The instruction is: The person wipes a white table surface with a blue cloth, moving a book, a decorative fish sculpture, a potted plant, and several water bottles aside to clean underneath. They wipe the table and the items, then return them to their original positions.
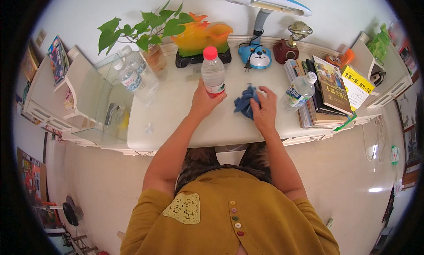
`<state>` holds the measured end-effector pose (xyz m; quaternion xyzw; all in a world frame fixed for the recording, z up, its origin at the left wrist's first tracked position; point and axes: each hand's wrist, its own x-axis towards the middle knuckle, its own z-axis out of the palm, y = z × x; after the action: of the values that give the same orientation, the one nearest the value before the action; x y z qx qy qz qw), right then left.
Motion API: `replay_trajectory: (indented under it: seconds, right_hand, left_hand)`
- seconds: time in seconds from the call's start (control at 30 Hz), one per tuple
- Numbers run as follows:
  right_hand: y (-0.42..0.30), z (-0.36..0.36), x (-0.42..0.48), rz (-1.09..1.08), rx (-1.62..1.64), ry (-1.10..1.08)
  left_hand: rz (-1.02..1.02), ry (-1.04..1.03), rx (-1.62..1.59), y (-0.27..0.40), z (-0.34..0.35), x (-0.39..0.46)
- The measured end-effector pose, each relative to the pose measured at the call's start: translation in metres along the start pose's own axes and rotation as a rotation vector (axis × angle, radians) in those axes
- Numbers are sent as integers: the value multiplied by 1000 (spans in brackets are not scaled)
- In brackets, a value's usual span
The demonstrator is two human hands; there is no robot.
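Note:
My left hand (pixel 204 101) grips a clear plastic bottle (pixel 213 73) with a red screw cap, low around its label, and the bottle stands roughly upright. In my right hand (pixel 266 108) is a crumpled blue cloth (pixel 246 101), pinched between thumb and fingers. Both hands are over the cream desk top (pixel 172 122). Whether the bottle's base touches the desk is hard to tell. Right of the cloth stands another clear bottle (pixel 299 91) with a white cap and a blue-green label.
Two white-capped water bottles (pixel 131 78) stand at the left beside a glass tank (pixel 99 99). Along the back are a leafy plant (pixel 145 28), an orange-yellow ornament (pixel 202 38), a blue bear-shaped desk lamp (pixel 255 56) and a globe-topped ornament (pixel 286 51). Stacked books (pixel 333 86) lie at right.

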<state>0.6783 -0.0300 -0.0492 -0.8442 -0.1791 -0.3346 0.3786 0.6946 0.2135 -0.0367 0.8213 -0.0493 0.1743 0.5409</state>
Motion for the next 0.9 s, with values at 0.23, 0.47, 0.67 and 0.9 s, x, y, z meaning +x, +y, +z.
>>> replay_trajectory:
  seconds: [0.23, 0.47, 0.67, 0.9]
  right_hand:
    - [-11, -11, 5, 629, 347, -263]
    - [-15, -15, 42, 650, 1026, -300]
    - [-46, 6, 51, 576, 1147, -262]
    - [-110, 7, 90, 785, 1525, 27]
  left_hand:
    - [-13, 35, 21, 3, -46, -48]
    - [26, 125, -10, -3, -40, -59]
    - [-14, 120, -15, 3, -41, -61]
    - [-21, 108, -44, 0, -42, -59]
